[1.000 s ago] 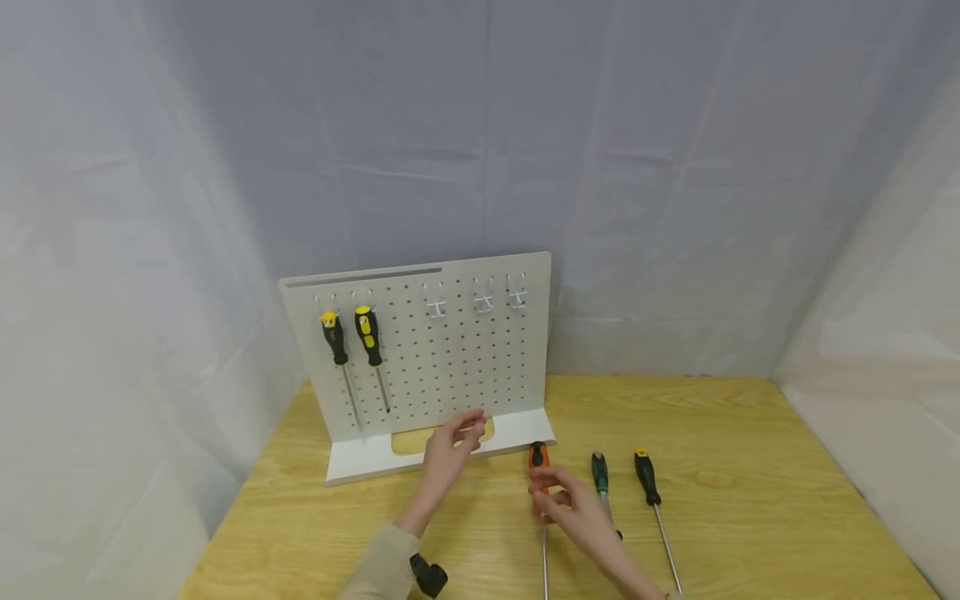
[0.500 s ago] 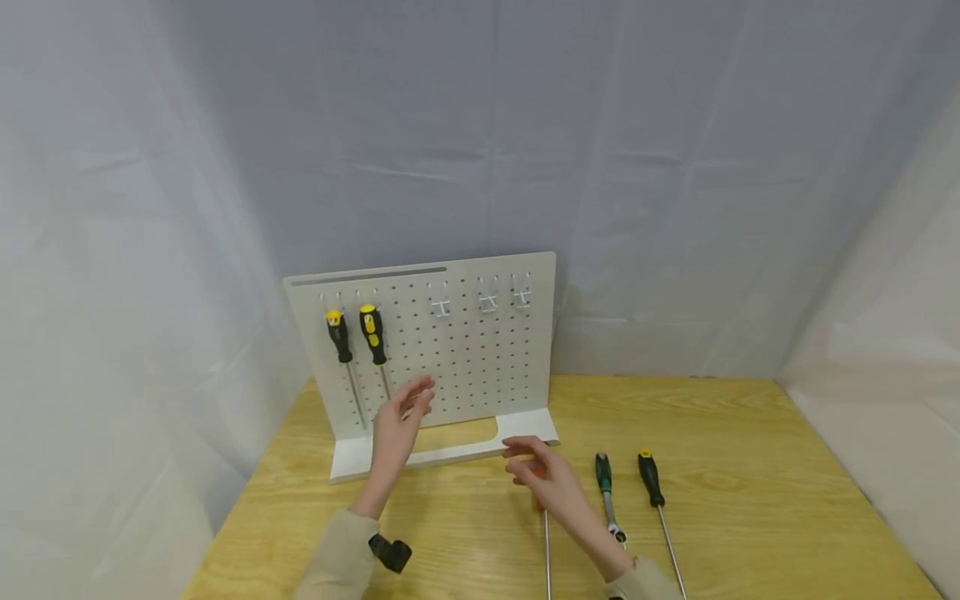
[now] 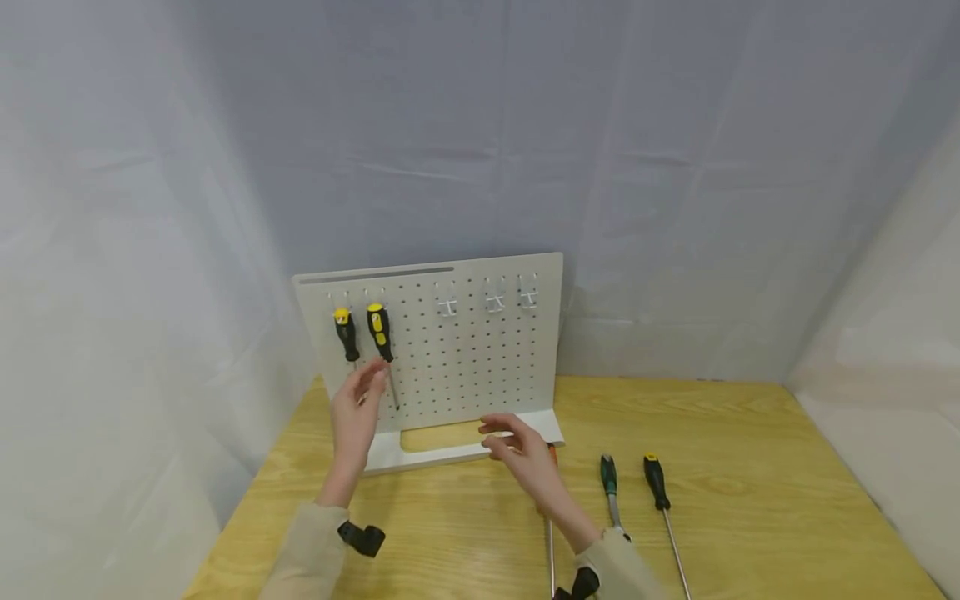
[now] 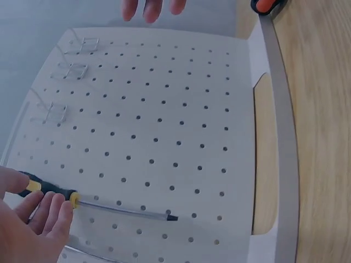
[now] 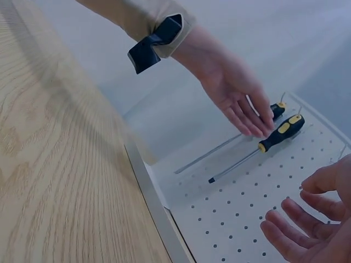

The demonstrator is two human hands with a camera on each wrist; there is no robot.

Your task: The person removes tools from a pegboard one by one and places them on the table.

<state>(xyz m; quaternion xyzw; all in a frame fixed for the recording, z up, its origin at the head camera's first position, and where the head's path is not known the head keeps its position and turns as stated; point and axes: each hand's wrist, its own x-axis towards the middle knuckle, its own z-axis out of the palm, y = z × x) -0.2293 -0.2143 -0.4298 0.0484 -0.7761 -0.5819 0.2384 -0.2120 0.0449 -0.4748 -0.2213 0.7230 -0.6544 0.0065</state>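
Note:
Two black-and-yellow screwdrivers hang by their handles on the left of the white pegboard (image 3: pixel 465 358). My left hand (image 3: pixel 356 412) is up before the shaft of the left screwdriver (image 3: pixel 346 335), nearest to the right-hand screwdriver (image 3: pixel 379 329). Its fingers are loosely bent; in the right wrist view this hand (image 5: pixel 236 90) appears apart from the handles. My right hand (image 3: pixel 528 458) hovers, fingers relaxed and holding nothing, above the front of the board's base. Below it lies a screwdriver with an orange handle (image 3: pixel 553 452), partly hidden by the hand and wrist.
Three clear hooks, including a middle one (image 3: pixel 495 302), stand bare on the board's upper right. On the wooden table (image 3: pixel 750 467) lie a green-handled ratchet wrench (image 3: pixel 609 477) and a black screwdriver with a yellow cap (image 3: pixel 655 479). A pale curtain (image 3: pixel 675 208) hangs behind.
My left hand has moved left and up from the board's base to the hung screwdrivers. My right hand has left the orange screwdriver, rising and shifting left. The view has turned slightly.

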